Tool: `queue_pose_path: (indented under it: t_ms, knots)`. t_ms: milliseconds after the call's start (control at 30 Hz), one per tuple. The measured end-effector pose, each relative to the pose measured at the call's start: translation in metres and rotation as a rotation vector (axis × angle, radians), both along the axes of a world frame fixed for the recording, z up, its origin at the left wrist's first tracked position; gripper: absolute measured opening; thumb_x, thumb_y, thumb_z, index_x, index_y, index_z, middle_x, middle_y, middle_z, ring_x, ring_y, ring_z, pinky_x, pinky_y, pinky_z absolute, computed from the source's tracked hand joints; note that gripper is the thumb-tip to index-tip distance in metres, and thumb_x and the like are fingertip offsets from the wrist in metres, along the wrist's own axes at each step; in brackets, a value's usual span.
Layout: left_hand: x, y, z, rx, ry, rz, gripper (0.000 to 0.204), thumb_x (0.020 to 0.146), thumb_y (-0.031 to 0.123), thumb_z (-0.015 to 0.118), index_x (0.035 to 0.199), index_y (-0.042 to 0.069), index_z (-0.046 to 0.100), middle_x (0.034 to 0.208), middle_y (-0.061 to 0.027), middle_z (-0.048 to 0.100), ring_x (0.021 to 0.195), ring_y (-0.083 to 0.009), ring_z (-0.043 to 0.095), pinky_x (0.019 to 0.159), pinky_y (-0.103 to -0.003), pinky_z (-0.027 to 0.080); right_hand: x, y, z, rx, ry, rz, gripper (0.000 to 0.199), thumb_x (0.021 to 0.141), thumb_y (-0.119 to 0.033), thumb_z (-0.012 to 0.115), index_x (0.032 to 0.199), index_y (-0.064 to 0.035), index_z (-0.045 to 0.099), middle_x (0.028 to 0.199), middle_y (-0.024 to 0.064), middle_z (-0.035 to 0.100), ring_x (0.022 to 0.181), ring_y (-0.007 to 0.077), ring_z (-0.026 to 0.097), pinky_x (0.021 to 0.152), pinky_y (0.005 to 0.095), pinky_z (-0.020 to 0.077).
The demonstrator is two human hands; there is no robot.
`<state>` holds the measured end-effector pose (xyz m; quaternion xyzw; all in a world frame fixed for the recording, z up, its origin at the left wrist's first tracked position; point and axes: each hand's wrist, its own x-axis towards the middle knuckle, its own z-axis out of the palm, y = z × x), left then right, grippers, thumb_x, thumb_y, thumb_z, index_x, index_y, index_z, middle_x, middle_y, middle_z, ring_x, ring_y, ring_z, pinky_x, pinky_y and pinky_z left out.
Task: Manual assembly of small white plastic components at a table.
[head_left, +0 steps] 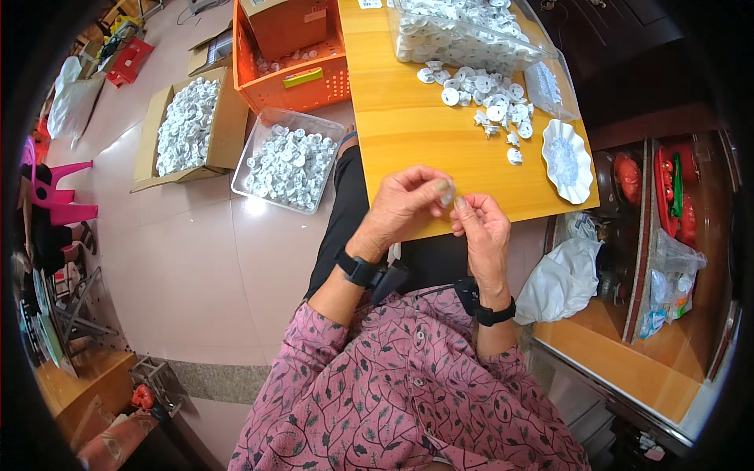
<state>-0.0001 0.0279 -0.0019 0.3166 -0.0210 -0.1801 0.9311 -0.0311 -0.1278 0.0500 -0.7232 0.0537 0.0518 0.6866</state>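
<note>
Above the near edge of the yellow wooden table [393, 118], my two hands are close together at fingertip height. My left hand [399, 200] pinches a small whitish round plastic piece [446, 193] between thumb and fingers. Beside it, my right hand [487, 229] is closed in a pinch; whatever lies between its fingertips is too small to make out. Loose white plastic disc-shaped parts [495, 102] are scattered on the table ahead. To the right stands a white scalloped dish [580, 191] holding small clear pieces.
A clear bin [408, 49] heaped with white parts and a small clear tray [572, 110] stand at the table's far side. On the floor at left are an orange crate [302, 96], a clear tub [271, 202] and a cardboard box [148, 157]. Shelves [640, 235] flank the right.
</note>
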Motion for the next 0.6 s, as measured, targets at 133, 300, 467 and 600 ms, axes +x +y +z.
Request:
queue_pose_path:
  t_ms: [133,300,467,600]
  knots:
    - [0.003,0.042,0.008,0.25,0.11,0.299,0.022,0.093,0.016,0.066,0.107,-0.001,0.065,0.094,-0.0085,0.068,0.071,-0.0123,0.063,0.061,-0.023,0.052,-0.003,-0.008,0.001,-0.043,-0.006,-0.064,0.017,0.095,-0.018,0.064,0.096,-0.0009,0.059,0.08,0.0021,0.062,0.067,0.0057,0.055,0.061,0.0194,0.0467]
    - [0.016,0.126,-0.02,0.324,0.184,0.684,0.024,0.091,0.014,0.068,0.109,-0.001,0.061,0.091,-0.006,0.064,0.074,-0.0155,0.064,0.064,-0.024,0.052,-0.008,-0.034,0.001,-0.136,-0.038,-0.143,0.017,0.095,-0.017,0.063,0.097,-0.0005,0.059,0.079,0.0018,0.061,0.066,0.0057,0.055,0.06,0.0189,0.0466]
    - [0.017,0.156,-0.014,0.449,0.269,0.989,0.039,0.09,0.013,0.071,0.12,-0.005,0.054,0.1,-0.0085,0.062,0.081,-0.0208,0.066,0.071,-0.025,0.054,-0.018,-0.059,-0.017,-0.272,-0.074,-0.26,0.012,0.094,-0.011,0.064,0.097,0.0005,0.061,0.079,0.001,0.061,0.067,0.0054,0.056,0.063,0.0201,0.0484]
    - [0.012,0.13,-0.011,0.499,0.204,0.959,0.034,0.09,0.012,0.07,0.117,-0.005,0.057,0.102,-0.0095,0.062,0.086,-0.0186,0.066,0.075,-0.026,0.053,-0.027,-0.068,-0.031,-0.71,-0.304,-0.193,0.01,0.09,-0.003,0.063,0.099,-0.0001,0.061,0.085,0.0094,0.063,0.071,0.0193,0.062,0.065,0.0293,0.0501]
